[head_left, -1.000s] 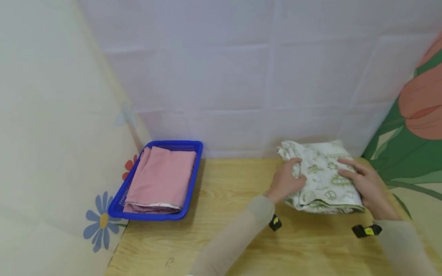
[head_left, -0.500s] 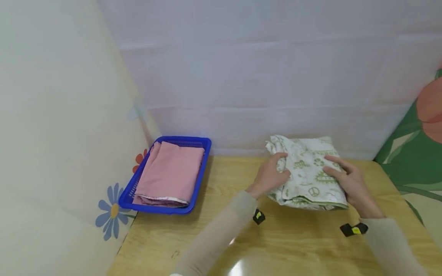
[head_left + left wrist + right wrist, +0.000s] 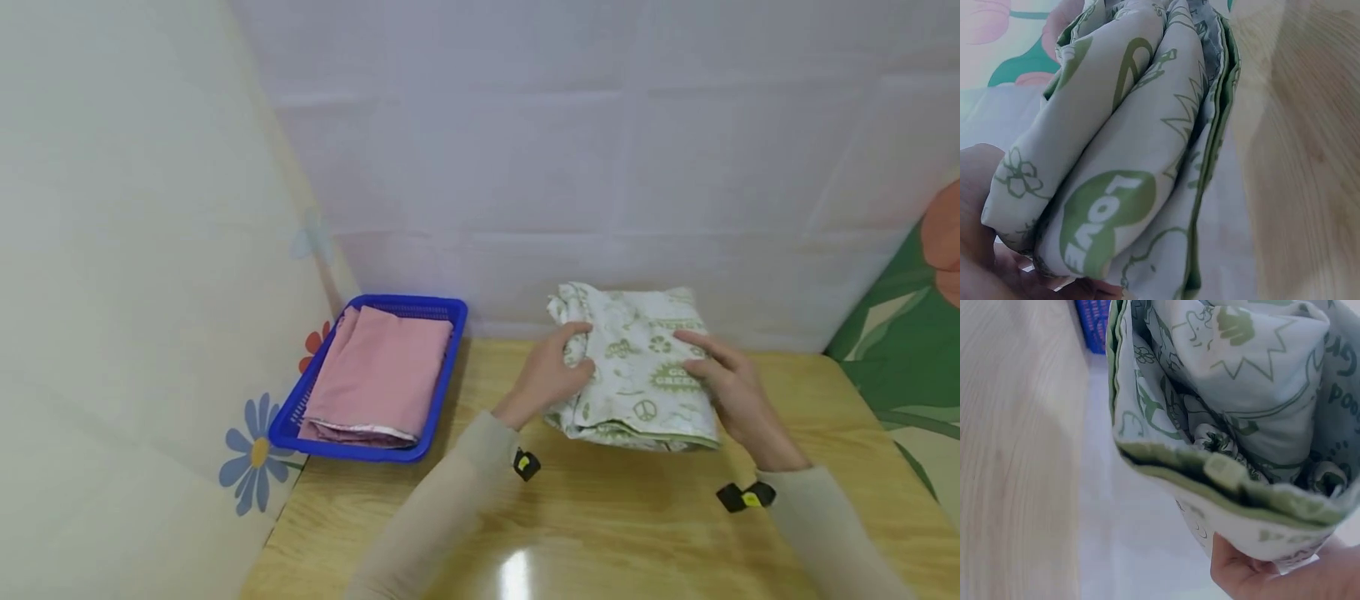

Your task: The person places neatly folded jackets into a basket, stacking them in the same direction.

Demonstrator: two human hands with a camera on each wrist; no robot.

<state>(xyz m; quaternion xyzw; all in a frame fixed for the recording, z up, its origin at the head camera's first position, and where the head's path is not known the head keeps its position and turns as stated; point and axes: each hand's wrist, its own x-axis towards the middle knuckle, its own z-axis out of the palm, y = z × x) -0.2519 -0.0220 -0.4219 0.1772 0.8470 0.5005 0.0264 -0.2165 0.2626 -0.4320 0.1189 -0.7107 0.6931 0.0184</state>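
Between both hands is a folded white cloth [image 3: 630, 367] with green print and a green edge, held just above the table. My left hand [image 3: 551, 371] grips its left side, thumb and a finger on top and the other fingers out of sight beneath. On the right side my right hand [image 3: 735, 392] holds it the same way. Rolled layers of the cloth [image 3: 1116, 175] fill the left wrist view, and its open folded edge [image 3: 1210, 481] shows in the right wrist view.
A blue plastic basket [image 3: 277, 433] stands at the table's left, against the wall. Inside lies a folded pink cloth [image 3: 382, 375]. The wooden table [image 3: 622, 525] runs back to a pale fabric wall [image 3: 487, 167]. Black wrist cameras [image 3: 527, 465] hang at the cuffs.
Both hands have carried the printed cloth leftward, nearer to the basket, keeping their hold on it. The head view has shifted slightly, so the basket appears further right. The pink cloth stays in the basket.
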